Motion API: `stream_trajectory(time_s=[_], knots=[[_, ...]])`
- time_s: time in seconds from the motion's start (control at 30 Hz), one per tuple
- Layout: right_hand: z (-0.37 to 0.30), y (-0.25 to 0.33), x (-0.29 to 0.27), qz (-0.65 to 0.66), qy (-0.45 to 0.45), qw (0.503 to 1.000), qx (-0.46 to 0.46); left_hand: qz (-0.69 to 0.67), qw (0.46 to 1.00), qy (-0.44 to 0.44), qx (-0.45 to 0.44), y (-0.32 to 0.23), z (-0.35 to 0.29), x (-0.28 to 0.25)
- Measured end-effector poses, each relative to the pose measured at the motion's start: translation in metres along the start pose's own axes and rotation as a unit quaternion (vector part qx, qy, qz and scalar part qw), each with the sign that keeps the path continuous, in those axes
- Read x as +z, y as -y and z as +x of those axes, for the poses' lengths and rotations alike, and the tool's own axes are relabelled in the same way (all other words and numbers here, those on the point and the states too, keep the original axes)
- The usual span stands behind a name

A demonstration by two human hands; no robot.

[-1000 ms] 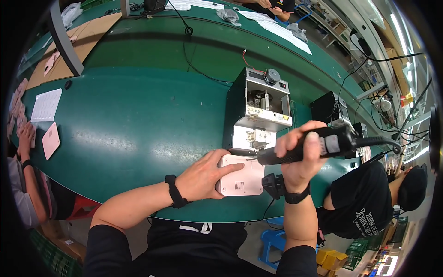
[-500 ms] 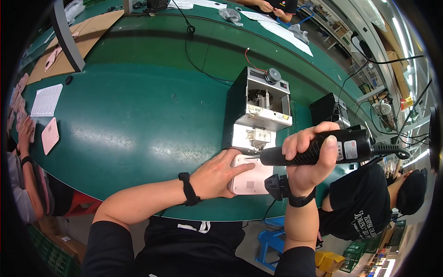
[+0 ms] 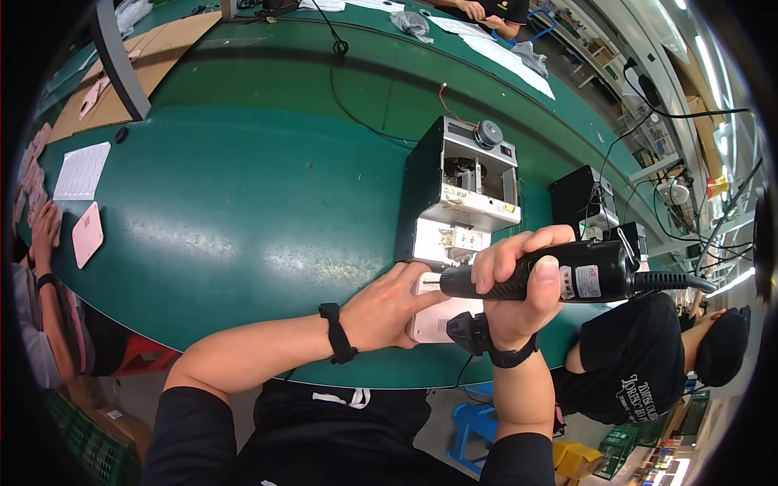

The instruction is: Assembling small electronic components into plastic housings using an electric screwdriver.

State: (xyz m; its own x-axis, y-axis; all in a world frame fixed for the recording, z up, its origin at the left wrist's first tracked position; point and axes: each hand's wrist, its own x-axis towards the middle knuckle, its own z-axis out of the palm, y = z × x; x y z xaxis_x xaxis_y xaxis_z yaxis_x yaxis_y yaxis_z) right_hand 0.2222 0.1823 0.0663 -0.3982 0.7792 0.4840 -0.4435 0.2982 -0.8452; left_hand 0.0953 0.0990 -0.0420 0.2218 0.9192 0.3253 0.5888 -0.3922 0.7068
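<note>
My left hand (image 3: 382,306) is wrapped over the left side of a pale pink plastic housing (image 3: 434,329), pressing it to the green table. Fingers and thumb of my right hand (image 3: 531,283) grip a black corded electric screwdriver (image 3: 604,257), held nearly level. Its thin bit points left and meets the housing near the upper left corner, by my left fingers; whether it sits in a screw is too small to tell. Part of the housing is hidden beneath the tool and my right wrist. Just beyond it stands a black and silver screw feeder machine (image 3: 417,198).
On the left lie another pink panel (image 3: 87,235) and a white sheet (image 3: 82,172), beside a co-worker's hand (image 3: 46,231). A second black machine (image 3: 579,198) stands at the right. Cables run over the table (image 3: 243,186). Another person (image 3: 632,356) sits close on my right.
My right hand has moved left and slightly down with the screwdriver, bringing its bit to the housing's upper left corner. My left hand still holds the housing. The whole view has shifted slightly.
</note>
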Motion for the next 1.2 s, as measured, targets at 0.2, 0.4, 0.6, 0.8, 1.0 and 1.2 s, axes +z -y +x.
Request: stream_trajectory(time_s=[0.2, 0.4, 0.6, 0.8, 1.0, 1.2], knots=[[0.001, 0.0, 0.001, -0.001, -0.006, 1.0, 0.004, 0.001, 1.0, -0.001, -0.005, -0.001, 0.0, 0.001], [0.002, -0.002, 0.0, 0.005, 0.004, 1.0, 0.009, 0.006, 1.0, 0.005, -0.003, -0.002, 0.0, -0.002], [0.0, -0.003, 0.001, -0.003, -0.005, 1.0, 0.012, -0.003, 1.0, -0.001, -0.002, -0.002, -0.001, -0.002], [0.022, 0.024, -0.014, -0.007, -0.031, 0.998, -0.046, 0.019, 0.999, 0.023, -0.033, 0.002, -0.019, -0.025], [0.038, 0.017, -0.027, -0.066, -0.074, 0.993, -0.062, 0.033, 0.998, 0.013, -0.044, 0.005, -0.024, -0.04], [0.017, 0.023, -0.031, -0.072, -0.066, 0.995, -0.009, 0.025, 0.999, 0.009, -0.046, 0.006, -0.027, -0.041]])
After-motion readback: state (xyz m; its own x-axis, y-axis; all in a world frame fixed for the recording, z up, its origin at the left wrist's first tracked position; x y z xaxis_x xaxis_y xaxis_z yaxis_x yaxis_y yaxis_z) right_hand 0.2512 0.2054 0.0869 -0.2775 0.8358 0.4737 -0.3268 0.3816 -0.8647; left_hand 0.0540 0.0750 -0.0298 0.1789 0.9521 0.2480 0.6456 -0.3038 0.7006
